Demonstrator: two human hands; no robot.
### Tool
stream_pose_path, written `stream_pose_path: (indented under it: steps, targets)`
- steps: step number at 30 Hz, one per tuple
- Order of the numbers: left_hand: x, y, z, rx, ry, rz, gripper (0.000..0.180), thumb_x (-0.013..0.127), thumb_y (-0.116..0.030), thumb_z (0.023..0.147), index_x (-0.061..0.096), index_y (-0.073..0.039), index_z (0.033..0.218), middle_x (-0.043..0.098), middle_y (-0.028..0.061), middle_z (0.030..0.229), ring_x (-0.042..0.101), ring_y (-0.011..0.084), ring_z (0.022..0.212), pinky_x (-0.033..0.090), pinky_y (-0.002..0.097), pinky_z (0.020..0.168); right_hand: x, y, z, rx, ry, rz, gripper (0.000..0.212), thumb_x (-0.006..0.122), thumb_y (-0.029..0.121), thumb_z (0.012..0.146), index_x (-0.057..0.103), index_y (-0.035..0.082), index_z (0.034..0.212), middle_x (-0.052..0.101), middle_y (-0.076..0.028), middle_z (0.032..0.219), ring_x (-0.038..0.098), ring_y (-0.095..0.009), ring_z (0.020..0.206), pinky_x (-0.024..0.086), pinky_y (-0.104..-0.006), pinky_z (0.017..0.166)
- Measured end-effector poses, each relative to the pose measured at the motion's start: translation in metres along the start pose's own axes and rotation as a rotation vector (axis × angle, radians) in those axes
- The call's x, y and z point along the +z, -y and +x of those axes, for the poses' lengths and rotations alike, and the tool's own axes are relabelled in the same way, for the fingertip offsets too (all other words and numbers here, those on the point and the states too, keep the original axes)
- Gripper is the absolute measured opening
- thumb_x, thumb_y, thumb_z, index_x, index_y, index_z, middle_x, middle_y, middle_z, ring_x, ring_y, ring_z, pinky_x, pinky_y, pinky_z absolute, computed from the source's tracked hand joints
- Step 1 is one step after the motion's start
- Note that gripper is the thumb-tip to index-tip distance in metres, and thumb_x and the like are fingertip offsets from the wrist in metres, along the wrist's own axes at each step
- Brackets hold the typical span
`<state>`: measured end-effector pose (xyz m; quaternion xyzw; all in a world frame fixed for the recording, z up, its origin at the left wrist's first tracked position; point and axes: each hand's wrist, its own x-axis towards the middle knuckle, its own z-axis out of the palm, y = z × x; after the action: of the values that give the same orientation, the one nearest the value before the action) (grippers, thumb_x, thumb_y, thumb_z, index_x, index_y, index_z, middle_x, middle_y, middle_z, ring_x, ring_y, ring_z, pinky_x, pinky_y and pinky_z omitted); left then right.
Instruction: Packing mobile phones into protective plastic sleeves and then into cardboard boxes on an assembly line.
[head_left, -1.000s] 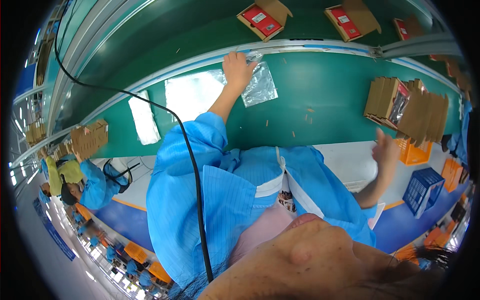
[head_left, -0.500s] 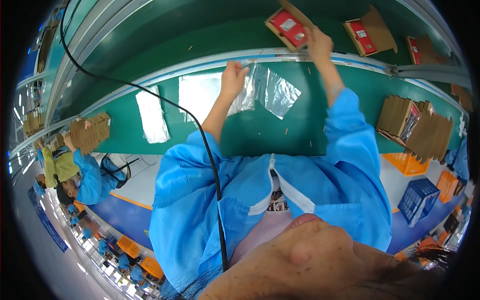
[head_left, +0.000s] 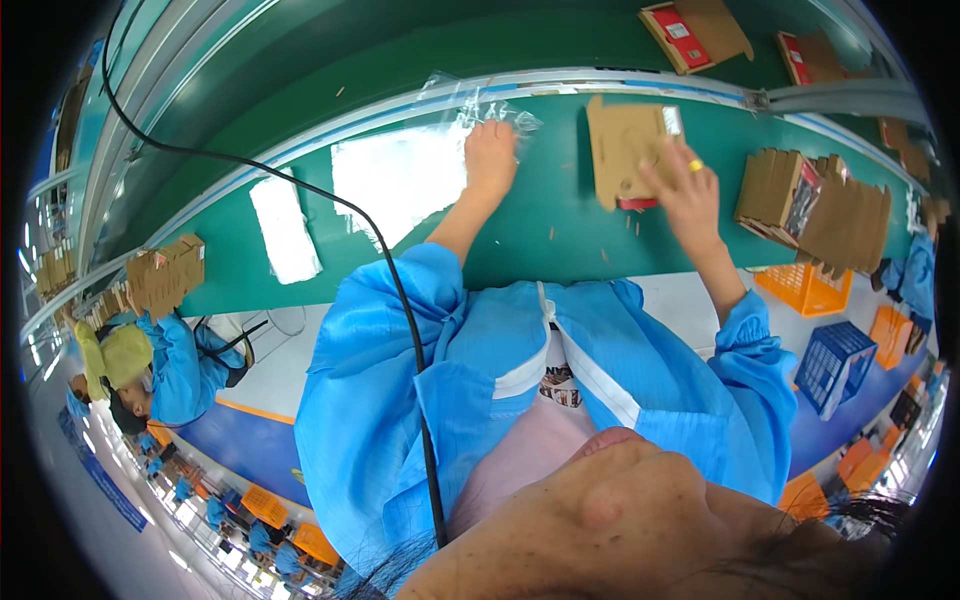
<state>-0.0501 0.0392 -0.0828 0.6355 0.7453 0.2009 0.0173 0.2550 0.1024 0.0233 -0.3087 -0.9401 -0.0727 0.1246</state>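
Observation:
On the green workbench (head_left: 560, 225), my left hand (head_left: 490, 165) has its fingers curled down on a crumpled clear plastic bag (head_left: 520, 122). Beside that hand lies a spread of shiny flat plastic bags (head_left: 390, 180). To the right, my right hand (head_left: 690, 195), with a yellow band on one finger, grips the right side of a small cardboard box (head_left: 625, 150). The box's brown flap faces up, and a bit of red shows at its lower edge. What the left fingertips pinch is partly hidden.
Another stack of bags (head_left: 285, 230) lies left. Open cardboard boxes with red contents (head_left: 685, 38) sit on the far green surface beyond a metal rail. Folded cardboard boxes (head_left: 840, 215) stand at right. A black cable (head_left: 300, 180) crosses the view. Co-workers sit at left.
My right hand has brought the cardboard box from beyond the rail down onto the near bench, turning its brown side up. My left hand has shifted right onto the crumpled clear bag.

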Motion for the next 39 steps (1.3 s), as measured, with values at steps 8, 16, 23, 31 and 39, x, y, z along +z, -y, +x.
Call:
stream_pose_path:
  steps: [8,16,23,31,39]
  targets:
    - [-0.012,-0.027,-0.025,0.124,0.008,-0.017,0.007,0.058,-0.006,0.072,0.057,-0.007,0.079,0.052,0.0109,0.081,0.052,0.0303,0.079,0.043,0.0420,0.067,0.017,-0.064,-0.061,1.146,0.264,0.401,0.046,0.044,0.041,0.095,0.063,-0.001,0.099,0.064,-0.021,0.083,0.063,-0.037,0.081,0.051,-0.0469,0.071]
    - [-0.023,-0.047,-0.042,0.105,0.046,-0.128,0.012,0.064,-0.011,0.077,0.056,-0.004,0.083,0.052,0.0103,0.083,0.052,0.0308,0.080,0.042,0.0420,0.068,0.023,0.043,0.038,0.608,0.225,0.203,0.061,0.062,0.042,0.082,0.044,0.011,0.132,0.049,-0.027,0.123,0.057,-0.043,0.098,0.050,-0.0463,0.078]
    - [-0.003,-0.027,-0.040,0.077,0.035,-0.287,0.007,0.060,-0.008,0.081,0.058,-0.003,0.085,0.057,0.0146,0.082,0.055,0.0348,0.081,0.044,0.0430,0.072,0.061,0.009,0.046,0.644,0.294,0.579,0.061,0.070,0.051,0.069,0.062,0.008,0.113,0.053,-0.021,0.106,0.053,-0.037,0.100,0.047,-0.0421,0.085]
    - [-0.002,-0.020,-0.041,-0.082,-0.034,-0.478,0.011,0.059,-0.013,0.082,0.064,-0.004,0.085,0.062,0.0163,0.078,0.059,0.0361,0.069,0.048,0.0420,0.063,0.018,0.076,0.017,0.956,-0.211,1.877,0.031,0.058,0.019,0.092,0.053,0.000,0.115,0.059,-0.009,0.107,0.062,-0.017,0.089,0.057,-0.0278,0.074]
    - [-0.008,-0.021,-0.028,-0.640,0.024,-0.716,0.013,0.057,-0.014,0.087,0.063,-0.002,0.088,0.064,0.0163,0.074,0.061,0.0367,0.067,0.048,0.0403,0.062,0.042,0.123,-0.007,0.413,0.056,0.535,0.019,0.065,0.020,0.080,0.059,0.008,0.093,0.057,-0.011,0.083,0.060,-0.030,0.069,0.048,-0.0404,0.058]
